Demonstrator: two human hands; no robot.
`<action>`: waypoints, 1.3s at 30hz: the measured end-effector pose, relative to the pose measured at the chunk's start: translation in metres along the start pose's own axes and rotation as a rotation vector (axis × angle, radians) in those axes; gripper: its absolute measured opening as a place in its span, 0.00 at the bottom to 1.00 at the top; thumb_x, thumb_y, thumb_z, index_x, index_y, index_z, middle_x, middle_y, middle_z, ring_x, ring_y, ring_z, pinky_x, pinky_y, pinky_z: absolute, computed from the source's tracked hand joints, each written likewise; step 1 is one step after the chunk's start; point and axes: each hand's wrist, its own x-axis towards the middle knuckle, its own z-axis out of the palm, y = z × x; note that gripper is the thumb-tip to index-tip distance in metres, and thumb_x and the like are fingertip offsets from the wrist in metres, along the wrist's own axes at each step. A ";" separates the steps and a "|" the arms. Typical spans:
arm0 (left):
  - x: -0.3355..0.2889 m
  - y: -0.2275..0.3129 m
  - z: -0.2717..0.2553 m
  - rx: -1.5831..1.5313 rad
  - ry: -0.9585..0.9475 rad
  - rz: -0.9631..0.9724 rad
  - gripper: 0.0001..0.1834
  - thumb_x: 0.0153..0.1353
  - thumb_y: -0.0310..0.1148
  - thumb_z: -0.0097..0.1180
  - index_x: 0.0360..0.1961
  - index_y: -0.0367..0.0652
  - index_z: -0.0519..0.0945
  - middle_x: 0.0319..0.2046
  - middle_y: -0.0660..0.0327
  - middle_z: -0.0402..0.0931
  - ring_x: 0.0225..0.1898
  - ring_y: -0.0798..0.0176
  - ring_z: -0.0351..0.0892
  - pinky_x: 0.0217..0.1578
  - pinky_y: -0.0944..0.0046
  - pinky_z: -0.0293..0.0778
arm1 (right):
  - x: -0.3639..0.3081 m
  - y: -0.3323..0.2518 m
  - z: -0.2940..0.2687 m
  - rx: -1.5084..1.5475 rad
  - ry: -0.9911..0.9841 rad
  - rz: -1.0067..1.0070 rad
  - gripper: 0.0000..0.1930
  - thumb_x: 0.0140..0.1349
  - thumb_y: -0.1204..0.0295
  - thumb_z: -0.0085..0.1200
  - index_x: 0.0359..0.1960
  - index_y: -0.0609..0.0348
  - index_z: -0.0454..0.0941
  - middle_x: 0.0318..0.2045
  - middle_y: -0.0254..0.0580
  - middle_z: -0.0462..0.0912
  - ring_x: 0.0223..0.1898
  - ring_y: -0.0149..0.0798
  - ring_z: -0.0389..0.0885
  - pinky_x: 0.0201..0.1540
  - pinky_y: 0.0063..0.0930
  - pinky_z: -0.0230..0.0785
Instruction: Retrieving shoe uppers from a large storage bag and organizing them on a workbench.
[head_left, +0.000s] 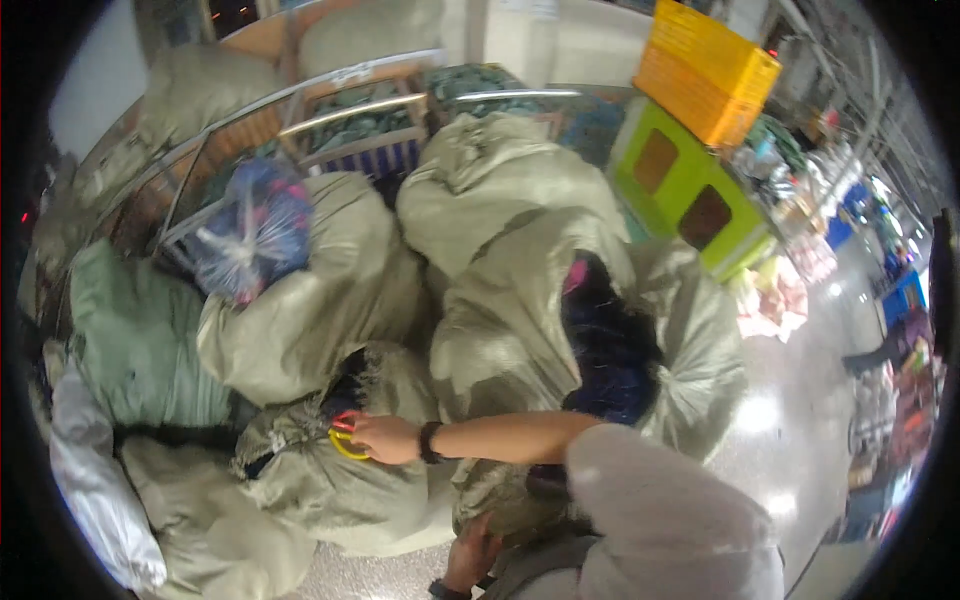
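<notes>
My right hand (392, 438), with a dark band at the wrist, reaches left across the view. Its fingers are closed round scissors (345, 447) with red and yellow handles; I cannot make out the blades. They are over a beige woven sack (370, 500) with a frayed, torn edge and dark material showing in its opening. My left hand (472, 553) is low at the front, fingers spread against the lower part of another woven sack (500, 497). A large sack (505, 345) beside my right forearm gapes, showing dark blue-black fabric (610, 350).
More stuffed sacks surround me, including a green one (140, 340) and a whitish one (100, 480). A clear plastic bag (255, 230) of coloured items lies on a sack. Metal-railed carts (360, 130) stand behind. At the right, a yellow crate (705, 75) tops a green panel (685, 185).
</notes>
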 end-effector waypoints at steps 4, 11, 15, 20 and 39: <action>0.089 0.096 -0.026 0.401 -0.153 0.621 0.28 0.57 0.42 0.49 0.59 0.48 0.63 0.52 0.40 0.61 0.53 0.32 0.59 0.52 0.40 0.56 | -0.154 -0.021 -0.152 -0.319 0.558 0.010 0.17 0.48 0.73 0.49 0.43 0.59 0.70 0.40 0.48 0.72 0.46 0.50 0.70 0.47 0.37 0.67; 0.204 0.079 -0.099 0.906 0.544 0.288 0.40 0.53 0.49 0.52 0.63 0.43 0.55 0.62 0.39 0.49 0.63 0.37 0.46 0.61 0.42 0.43 | -0.480 0.006 -0.172 -0.687 0.257 0.998 0.24 0.58 0.60 0.50 0.55 0.55 0.65 0.61 0.42 0.59 0.64 0.43 0.51 0.63 0.43 0.46; 0.179 -0.121 -0.221 0.806 0.173 -0.643 0.35 0.53 0.38 0.55 0.60 0.34 0.58 0.57 0.40 0.59 0.50 0.43 0.69 0.50 0.48 0.65 | -0.531 -0.018 -0.181 -0.879 0.028 1.100 0.27 0.54 0.61 0.51 0.57 0.49 0.64 0.66 0.37 0.50 0.68 0.37 0.40 0.65 0.51 0.36; 0.202 0.008 -0.199 0.918 0.430 -0.350 0.26 0.53 0.37 0.54 0.54 0.43 0.68 0.33 0.46 0.77 0.28 0.50 0.79 0.32 0.51 0.73 | -0.495 -0.031 -0.186 -0.607 0.123 1.291 0.35 0.42 0.63 0.59 0.57 0.50 0.64 0.65 0.46 0.49 0.68 0.45 0.38 0.64 0.57 0.35; 0.180 0.126 -0.121 0.249 0.324 0.635 0.16 0.38 0.13 0.50 0.30 0.37 0.80 0.33 0.57 0.73 0.36 0.56 0.74 0.39 0.65 0.69 | -0.506 -0.073 -0.098 -0.509 0.534 0.586 0.09 0.41 0.75 0.51 0.28 0.56 0.76 0.31 0.38 0.76 0.40 0.43 0.73 0.39 0.34 0.71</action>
